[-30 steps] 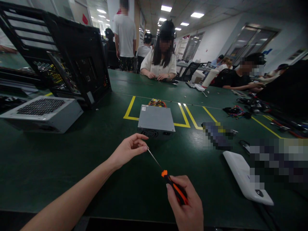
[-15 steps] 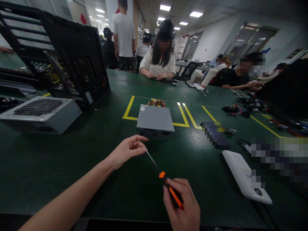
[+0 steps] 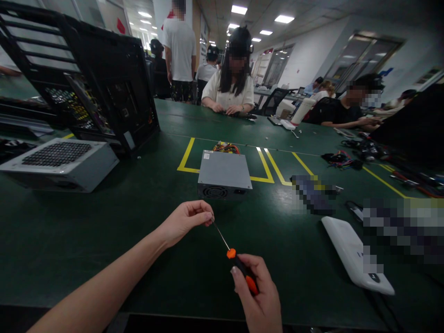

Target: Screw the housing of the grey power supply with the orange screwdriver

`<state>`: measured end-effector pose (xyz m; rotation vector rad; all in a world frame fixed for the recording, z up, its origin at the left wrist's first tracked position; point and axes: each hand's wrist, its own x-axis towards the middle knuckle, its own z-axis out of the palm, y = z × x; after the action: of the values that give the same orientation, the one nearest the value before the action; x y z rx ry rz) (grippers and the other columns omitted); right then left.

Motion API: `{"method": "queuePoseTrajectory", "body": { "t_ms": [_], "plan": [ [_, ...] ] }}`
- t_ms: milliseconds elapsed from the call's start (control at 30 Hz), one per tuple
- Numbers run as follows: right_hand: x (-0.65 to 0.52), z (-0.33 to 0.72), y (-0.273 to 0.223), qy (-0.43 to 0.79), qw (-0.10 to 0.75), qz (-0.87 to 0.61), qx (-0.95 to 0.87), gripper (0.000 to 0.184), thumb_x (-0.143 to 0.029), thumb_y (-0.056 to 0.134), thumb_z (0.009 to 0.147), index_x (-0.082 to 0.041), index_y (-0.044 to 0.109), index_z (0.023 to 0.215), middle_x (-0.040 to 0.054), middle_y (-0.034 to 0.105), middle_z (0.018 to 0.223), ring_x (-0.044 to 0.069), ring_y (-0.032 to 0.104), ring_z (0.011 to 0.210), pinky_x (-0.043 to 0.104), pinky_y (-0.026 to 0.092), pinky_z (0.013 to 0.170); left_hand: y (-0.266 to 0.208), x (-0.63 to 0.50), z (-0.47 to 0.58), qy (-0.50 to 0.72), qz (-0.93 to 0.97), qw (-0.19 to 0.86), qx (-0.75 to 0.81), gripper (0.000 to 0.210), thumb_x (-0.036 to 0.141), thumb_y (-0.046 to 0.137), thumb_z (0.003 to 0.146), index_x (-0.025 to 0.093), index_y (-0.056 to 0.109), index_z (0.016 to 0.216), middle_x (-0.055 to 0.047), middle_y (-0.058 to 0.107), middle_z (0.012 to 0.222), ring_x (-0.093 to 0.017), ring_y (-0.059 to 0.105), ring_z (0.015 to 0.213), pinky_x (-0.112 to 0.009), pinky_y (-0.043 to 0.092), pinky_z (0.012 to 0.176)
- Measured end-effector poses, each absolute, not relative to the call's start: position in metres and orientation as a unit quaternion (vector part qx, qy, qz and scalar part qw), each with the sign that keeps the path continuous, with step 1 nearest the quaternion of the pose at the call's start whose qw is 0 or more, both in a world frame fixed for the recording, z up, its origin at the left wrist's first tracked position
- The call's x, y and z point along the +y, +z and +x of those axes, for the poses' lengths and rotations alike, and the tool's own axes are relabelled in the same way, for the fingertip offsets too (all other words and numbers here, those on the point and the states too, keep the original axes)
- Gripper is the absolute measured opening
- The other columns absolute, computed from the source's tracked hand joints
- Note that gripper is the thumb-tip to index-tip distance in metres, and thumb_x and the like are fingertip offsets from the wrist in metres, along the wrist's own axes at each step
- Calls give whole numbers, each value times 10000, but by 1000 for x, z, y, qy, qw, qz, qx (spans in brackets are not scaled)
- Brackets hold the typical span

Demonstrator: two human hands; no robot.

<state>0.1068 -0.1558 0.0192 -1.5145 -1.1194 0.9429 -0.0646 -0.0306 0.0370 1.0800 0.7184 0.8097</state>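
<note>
Your right hand wraps the handle of a screwdriver, slanted above the green table, while your left hand pinches at its tip, seemingly to steady it, just short of the gray power supply whose fan end faces you.

Bright ceiling lights, white wall, black chair, green tabletop

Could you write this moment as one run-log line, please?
Left hand: at tip of screwdriver | Right hand: gripping screwdriver handle | Grey power supply: on green table, beyond both hands
</note>
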Motion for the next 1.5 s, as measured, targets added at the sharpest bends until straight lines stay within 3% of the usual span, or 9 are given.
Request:
{"method": "queuePoseTrajectory", "body": {
  "t_ms": [133, 267, 500, 667, 900, 1133, 1500],
  "plan": [
    [-154, 110, 17, 531, 460, -582, -409, 327, -463, 497, 807, -174, 545, 953, 12, 568, 710, 67, 425, 457, 192, 351, 412, 36, -31, -61, 372, 497, 714, 322, 131, 251, 648, 736, 136, 599, 773, 1, 583, 742, -86, 506, 676, -241, 392, 668],
    [-156, 104, 12, 548, 502, -563, -361, 328, -464, 570, 761, -199, 505, 943, -22, 535, 712, 22, 342, 389, 154, 251, 342, 34, -32, -60, 370, 460, 743, 314, 162, 267, 658, 731, 135, 600, 803, -3, 590, 765, -80, 512, 672, -239, 392, 665],
    [-156, 97, 12, 584, 486, -549, -348, 330, -484, 544, 777, -169, 518, 874, -30, 496, 627, 66, 430, 474, 181, 358, 411, 34, -33, -61, 378, 462, 735, 323, 179, 278, 678, 712, 141, 597, 792, 2, 586, 747, -83, 506, 663, -241, 396, 665],
    [-153, 98, 14, 613, 485, -528, -332, 330, -484, 567, 761, -172, 527, 864, -20, 520, 652, 57, 406, 453, 163, 294, 362, 35, -34, -59, 382, 463, 726, 335, 177, 286, 666, 721, 140, 592, 787, -3, 578, 746, -87, 505, 666, -242, 400, 659],
    [-141, 114, 18, 654, 557, -494, -132, 287, -396, 663, 705, -169, 576, 858, 1, 561, 705, 63, 472, 528, 130, 316, 370, 33, -35, -57, 369, 459, 728, 352, 389, 295, 648, 738, 189, 546, 1099, -62, 584, 1025, -138, 538, 840, -278, 417, 736],
    [-119, 132, 21, 672, 597, -439, -9, 152, -255, 648, 710, -120, 617, 773, 4, 527, 663, 41, 437, 479, 109, 301, 325, 35, -35, -56, 334, 484, 711, 385, 370, 304, 649, 731, 187, 551, 1068, -28, 585, 922, -130, 532, 799, -280, 411, 734],
    [-109, 131, 23, 687, 599, -409, 46, 93, -210, 600, 753, -118, 611, 755, 1, 528, 638, 27, 444, 461, 81, 300, 308, 35, -35, -56, 323, 499, 703, 389, 357, 299, 629, 744, 183, 539, 1069, -16, 571, 894, -124, 523, 789, -271, 412, 731]
  ]
}}
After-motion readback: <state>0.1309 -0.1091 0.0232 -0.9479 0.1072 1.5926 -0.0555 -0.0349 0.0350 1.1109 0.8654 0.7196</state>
